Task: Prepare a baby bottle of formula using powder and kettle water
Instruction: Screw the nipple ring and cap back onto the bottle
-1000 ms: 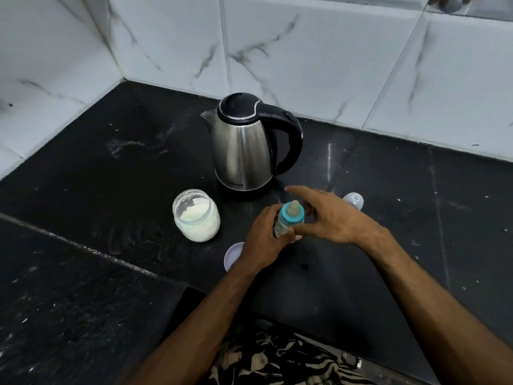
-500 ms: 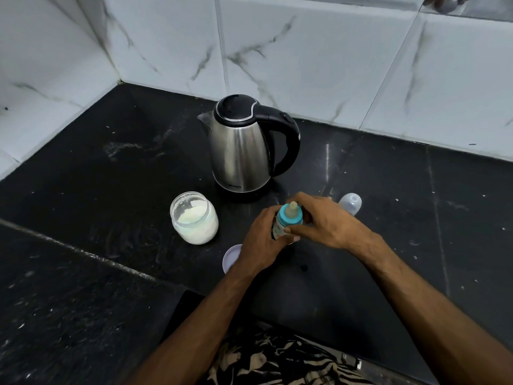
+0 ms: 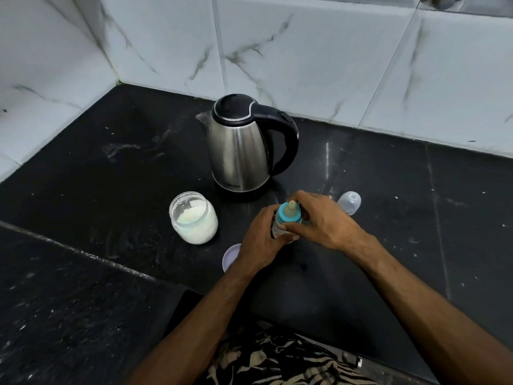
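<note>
A small baby bottle (image 3: 288, 213) with a blue collar and beige teat stands upright on the black counter (image 3: 111, 190). My left hand (image 3: 262, 241) wraps around its body from the left. My right hand (image 3: 323, 218) closes its fingers around the blue collar from the right. An open glass jar of white powder (image 3: 193, 218) stands to the left of the bottle. Behind both stands a steel kettle (image 3: 240, 151) with a black lid and handle, spout pointing left. The bottle's clear cap (image 3: 349, 202) lies just beyond my right hand.
A pale lilac lid (image 3: 231, 257) lies flat by my left wrist, partly hidden. White marble-look tiles (image 3: 305, 59) wall the counter at the back and left. A seam in the stone (image 3: 69, 248) runs across the counter's left side. Patterned fabric (image 3: 277, 359) shows at the bottom.
My right hand has gone from hovering spread beside the teat to gripping the blue collar. My left hand has kept its hold on the bottle's body. The view shifted slightly.
</note>
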The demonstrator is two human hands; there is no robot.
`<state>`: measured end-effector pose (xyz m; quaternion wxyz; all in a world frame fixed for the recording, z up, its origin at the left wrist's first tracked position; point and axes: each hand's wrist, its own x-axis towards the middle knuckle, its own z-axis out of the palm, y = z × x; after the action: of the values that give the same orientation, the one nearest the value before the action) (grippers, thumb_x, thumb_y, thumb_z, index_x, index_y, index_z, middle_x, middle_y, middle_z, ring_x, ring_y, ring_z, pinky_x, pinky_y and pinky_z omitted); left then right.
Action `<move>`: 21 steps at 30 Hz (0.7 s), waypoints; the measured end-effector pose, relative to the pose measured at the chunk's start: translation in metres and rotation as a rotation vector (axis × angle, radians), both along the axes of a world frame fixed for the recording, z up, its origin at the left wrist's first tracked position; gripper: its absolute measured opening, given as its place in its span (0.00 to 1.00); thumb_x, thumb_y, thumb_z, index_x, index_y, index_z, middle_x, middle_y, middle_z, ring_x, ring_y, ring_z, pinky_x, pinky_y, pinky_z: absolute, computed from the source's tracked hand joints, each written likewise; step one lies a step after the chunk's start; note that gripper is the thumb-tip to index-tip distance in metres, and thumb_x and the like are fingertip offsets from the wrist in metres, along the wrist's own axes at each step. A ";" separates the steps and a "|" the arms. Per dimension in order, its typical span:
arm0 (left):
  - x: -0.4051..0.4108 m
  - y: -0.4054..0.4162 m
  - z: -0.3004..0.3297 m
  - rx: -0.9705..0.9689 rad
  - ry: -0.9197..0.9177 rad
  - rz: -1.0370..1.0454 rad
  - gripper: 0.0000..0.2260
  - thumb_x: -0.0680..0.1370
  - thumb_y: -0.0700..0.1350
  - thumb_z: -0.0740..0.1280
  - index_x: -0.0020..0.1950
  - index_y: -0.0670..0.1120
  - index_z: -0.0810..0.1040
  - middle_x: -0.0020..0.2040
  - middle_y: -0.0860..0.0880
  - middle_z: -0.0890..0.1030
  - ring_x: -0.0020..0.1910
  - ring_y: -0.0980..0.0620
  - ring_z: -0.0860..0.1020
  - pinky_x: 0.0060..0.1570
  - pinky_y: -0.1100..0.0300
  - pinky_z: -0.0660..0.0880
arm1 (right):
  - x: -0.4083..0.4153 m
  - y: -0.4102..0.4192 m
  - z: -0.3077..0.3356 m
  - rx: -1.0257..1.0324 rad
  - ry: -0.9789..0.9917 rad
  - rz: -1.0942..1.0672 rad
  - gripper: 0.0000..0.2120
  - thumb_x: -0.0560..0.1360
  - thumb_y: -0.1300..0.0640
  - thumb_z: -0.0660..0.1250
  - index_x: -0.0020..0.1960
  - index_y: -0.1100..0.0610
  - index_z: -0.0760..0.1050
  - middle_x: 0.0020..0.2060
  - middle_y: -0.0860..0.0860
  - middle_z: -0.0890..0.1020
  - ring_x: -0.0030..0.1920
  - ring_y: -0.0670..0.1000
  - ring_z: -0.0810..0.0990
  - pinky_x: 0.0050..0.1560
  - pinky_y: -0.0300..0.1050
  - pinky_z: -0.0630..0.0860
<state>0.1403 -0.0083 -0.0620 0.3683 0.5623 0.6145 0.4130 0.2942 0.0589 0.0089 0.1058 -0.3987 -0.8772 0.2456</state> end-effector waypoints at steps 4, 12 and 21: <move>-0.001 0.001 0.001 0.002 0.012 -0.009 0.24 0.73 0.47 0.75 0.67 0.50 0.71 0.63 0.51 0.77 0.62 0.55 0.76 0.64 0.54 0.75 | -0.001 -0.003 -0.005 0.001 0.016 -0.067 0.25 0.70 0.42 0.74 0.60 0.51 0.70 0.50 0.44 0.77 0.48 0.45 0.78 0.45 0.39 0.74; -0.001 -0.001 0.001 -0.004 0.023 0.005 0.23 0.73 0.49 0.75 0.64 0.55 0.71 0.60 0.57 0.78 0.58 0.62 0.77 0.59 0.63 0.75 | 0.002 0.002 -0.006 -0.011 -0.006 0.027 0.22 0.72 0.42 0.71 0.61 0.50 0.71 0.54 0.46 0.80 0.51 0.49 0.80 0.50 0.47 0.80; -0.003 -0.002 0.007 -0.045 0.011 -0.003 0.24 0.71 0.51 0.77 0.64 0.52 0.72 0.57 0.58 0.80 0.55 0.63 0.79 0.53 0.68 0.76 | 0.002 0.002 -0.005 -0.054 -0.020 0.048 0.28 0.72 0.40 0.70 0.67 0.48 0.66 0.57 0.49 0.81 0.54 0.50 0.81 0.53 0.49 0.80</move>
<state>0.1368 -0.0099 -0.0547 0.3780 0.5571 0.6249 0.3954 0.2966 0.0608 0.0042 0.0802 -0.3827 -0.8806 0.2675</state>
